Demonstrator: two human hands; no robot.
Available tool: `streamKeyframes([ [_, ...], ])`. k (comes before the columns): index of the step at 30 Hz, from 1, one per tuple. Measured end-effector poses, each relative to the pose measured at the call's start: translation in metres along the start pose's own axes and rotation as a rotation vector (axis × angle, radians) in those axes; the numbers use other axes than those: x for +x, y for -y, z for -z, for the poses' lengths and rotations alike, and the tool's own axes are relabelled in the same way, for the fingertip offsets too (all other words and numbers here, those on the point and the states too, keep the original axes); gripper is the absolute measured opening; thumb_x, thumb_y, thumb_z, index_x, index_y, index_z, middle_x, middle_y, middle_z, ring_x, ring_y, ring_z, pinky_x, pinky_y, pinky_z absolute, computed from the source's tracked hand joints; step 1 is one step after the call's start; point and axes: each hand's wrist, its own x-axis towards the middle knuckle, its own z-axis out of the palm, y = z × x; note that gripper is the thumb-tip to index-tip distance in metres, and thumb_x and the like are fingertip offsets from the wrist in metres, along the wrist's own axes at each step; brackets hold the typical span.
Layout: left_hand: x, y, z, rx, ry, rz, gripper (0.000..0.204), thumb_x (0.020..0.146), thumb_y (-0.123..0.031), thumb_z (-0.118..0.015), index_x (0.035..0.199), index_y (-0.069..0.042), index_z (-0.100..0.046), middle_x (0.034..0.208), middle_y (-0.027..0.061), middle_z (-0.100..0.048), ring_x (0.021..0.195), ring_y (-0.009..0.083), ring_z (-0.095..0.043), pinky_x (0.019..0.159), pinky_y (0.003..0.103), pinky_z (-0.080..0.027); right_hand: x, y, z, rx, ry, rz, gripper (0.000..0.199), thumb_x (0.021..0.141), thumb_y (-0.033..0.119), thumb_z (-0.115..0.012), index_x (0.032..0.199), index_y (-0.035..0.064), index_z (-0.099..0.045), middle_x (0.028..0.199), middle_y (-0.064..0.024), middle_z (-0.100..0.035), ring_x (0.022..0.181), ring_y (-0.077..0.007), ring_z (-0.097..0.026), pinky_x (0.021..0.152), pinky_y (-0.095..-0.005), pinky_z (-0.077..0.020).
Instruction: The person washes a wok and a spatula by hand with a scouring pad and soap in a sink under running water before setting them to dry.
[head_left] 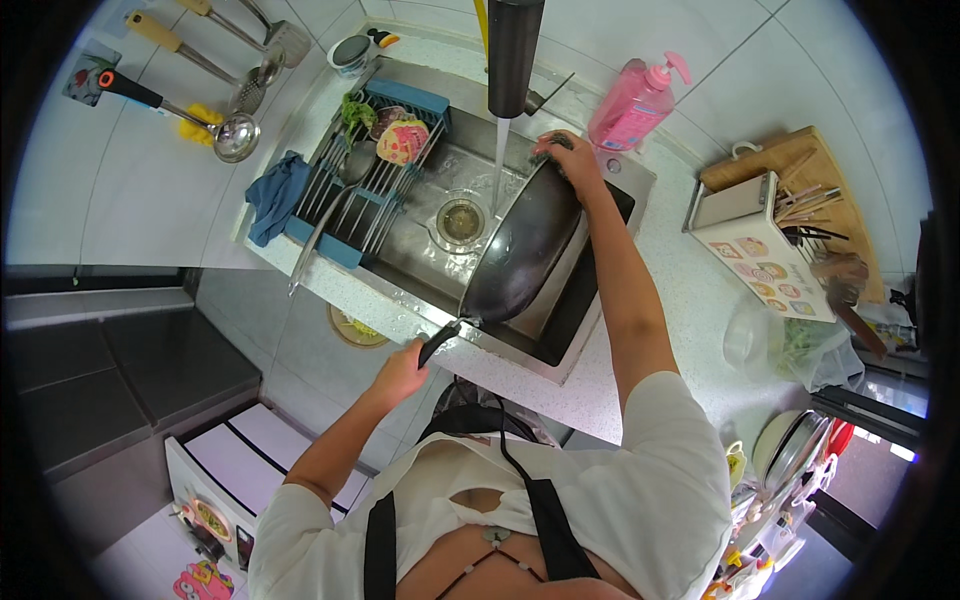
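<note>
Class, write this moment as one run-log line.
left hand: grips wok handle | right hand: on wok rim | wok tilted in sink | tap running

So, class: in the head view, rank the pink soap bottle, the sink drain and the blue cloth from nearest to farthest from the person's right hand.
From the right hand:
1. Pink soap bottle, just right, behind the sink.
2. Sink drain, left, in the basin.
3. Blue cloth, far left, on the sink's edge.

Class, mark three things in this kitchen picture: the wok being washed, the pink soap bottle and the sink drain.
wok [520,250], head view, on the dark inner bowl.
pink soap bottle [628,108], head view, on the bottle's body.
sink drain [461,220], head view, on the round strainer in the sink floor.
</note>
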Motion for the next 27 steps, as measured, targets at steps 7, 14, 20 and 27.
streamKeyframes([
  [7,0.001,0.003,-0.001,-0.109,-0.015,-0.030,0.030,0.072,-0.012,-0.054,0.099,-0.002,-0.046,0.075,0.0254,-0.057,0.072,0.0419,-0.056,0.062,0.047,-0.044,-0.078,0.077,-0.072,-0.724,0.174,0.715,0.019,0.065,0.013,-0.059,0.084,0.0125,-0.058,0.083,-0.0058,-0.055,0.087,-0.0267,-0.051,0.093,-0.0470,-0.0308],
  [14,0.001,0.009,-0.007,-0.075,-0.059,-0.020,0.032,0.073,-0.013,-0.054,0.103,-0.003,-0.047,0.076,0.0249,-0.057,0.073,0.0417,-0.056,0.063,0.046,-0.044,-0.086,0.086,-0.093,-0.843,0.217,0.715,0.018,0.065,0.022,-0.062,0.078,0.0107,-0.058,0.073,-0.0066,-0.056,0.078,-0.0227,-0.053,0.090,-0.0425,-0.0346],
  [20,-0.001,0.004,-0.006,-0.066,-0.042,0.041,0.035,0.073,-0.013,-0.054,0.105,-0.003,-0.047,0.076,0.0250,-0.057,0.074,0.0414,-0.056,0.064,0.046,-0.045,-0.007,0.063,-0.055,-0.583,0.137,0.037,0.024,0.074,0.021,-0.052,0.089,0.0048,-0.060,0.086,-0.0165,-0.061,0.084,-0.0341,-0.057,0.077,-0.0400,-0.0434],
  [27,-0.002,0.006,-0.007,-0.087,-0.098,-0.052,0.034,0.074,-0.013,-0.055,0.103,0.001,-0.047,0.071,0.0249,-0.055,0.066,0.0403,-0.056,0.057,0.043,-0.044,0.017,-0.046,0.009,-0.216,-0.036,-0.288,0.036,0.070,0.001,-0.047,0.102,0.0067,-0.060,0.091,-0.0095,-0.062,0.087,-0.0195,-0.056,0.078,-0.0256,-0.0414],
])
